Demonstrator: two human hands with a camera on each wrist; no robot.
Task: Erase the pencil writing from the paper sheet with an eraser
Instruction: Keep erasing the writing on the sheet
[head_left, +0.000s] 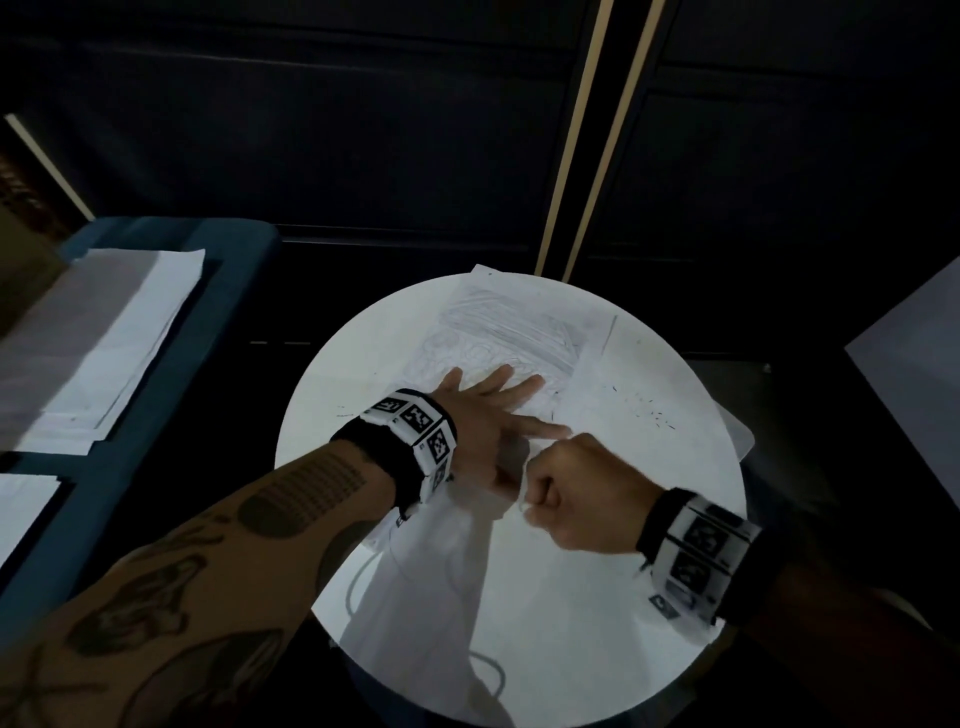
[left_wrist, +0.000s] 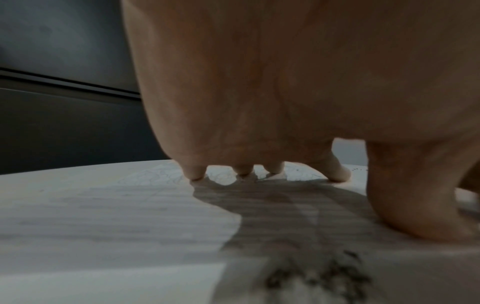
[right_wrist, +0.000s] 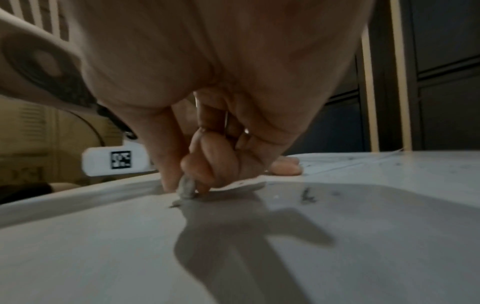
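A round white counter (head_left: 649, 597) carries a pencilled paper sheet (head_left: 519, 332) and scattered dark eraser crumbs (head_left: 652, 415).

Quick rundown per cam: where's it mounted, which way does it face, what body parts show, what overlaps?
Head: on the head, looking down at the round white table; both forearms, left hand, right hand.
Left wrist: under the left palm, facing its fingertips on the pencil-marked paper sheet.
Right wrist: under the right hand, facing the small grey eraser it pinches.
Shared: the sheet, in all three.
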